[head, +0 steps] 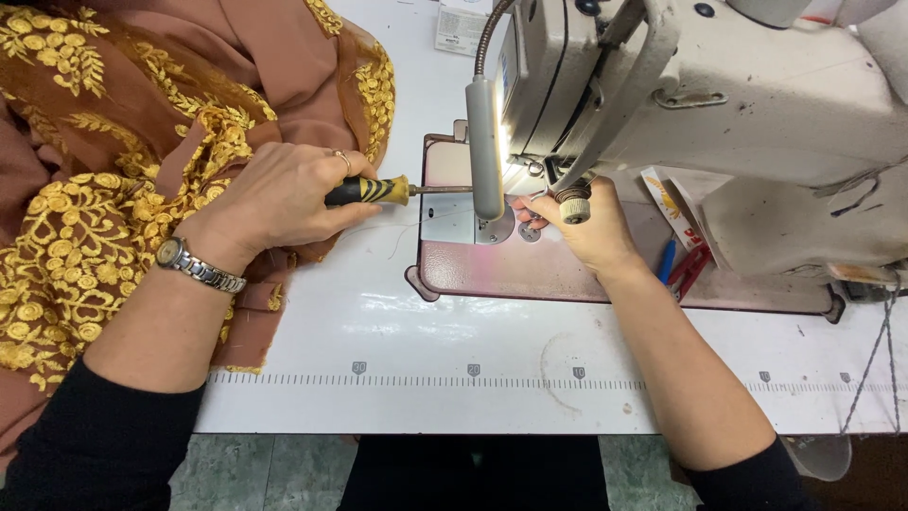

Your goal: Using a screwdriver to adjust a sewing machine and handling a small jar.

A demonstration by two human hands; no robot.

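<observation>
**A:** What can't you make out from up here?

**B:** The needle area. The slim grey lamp [486, 151] on its gooseneck hangs right in front of it, so the tip of your screwdriver [378, 190] vanishes behind the lamp. Your right hand [579, 227] is tucked under the sewing machine head [719, 104]; its fingertips curl around something small near the presser foot, but I cannot tell what, or whether they truly pinch it.

**A:** And my left hand [279, 199]?

**B:** Clenched around the screwdriver's black-and-yellow striped handle, shaft level and pointing right, over the left end of the pink machine bed [530, 274]. The wrist carries a metal watch [197, 266]; a ring sits on one finger.

**A:** How much room do you see around you?

**B:** The brown fabric [113, 161] with raised gold embroidery crowds your left, heaped on the white table [426, 350] and spilling past its front edge under your forearm. Between your two arms the table lies bare down to the printed ruler strip [473, 378] along its near edge. The machine head is cut off at the top and right.

**A:** Textures?

**B:** The tabletop is glossy, the machine casting a scuffed cream enamel. A blue pen [668, 260] and red snips [690, 272] lie just beside your right wrist.
</observation>
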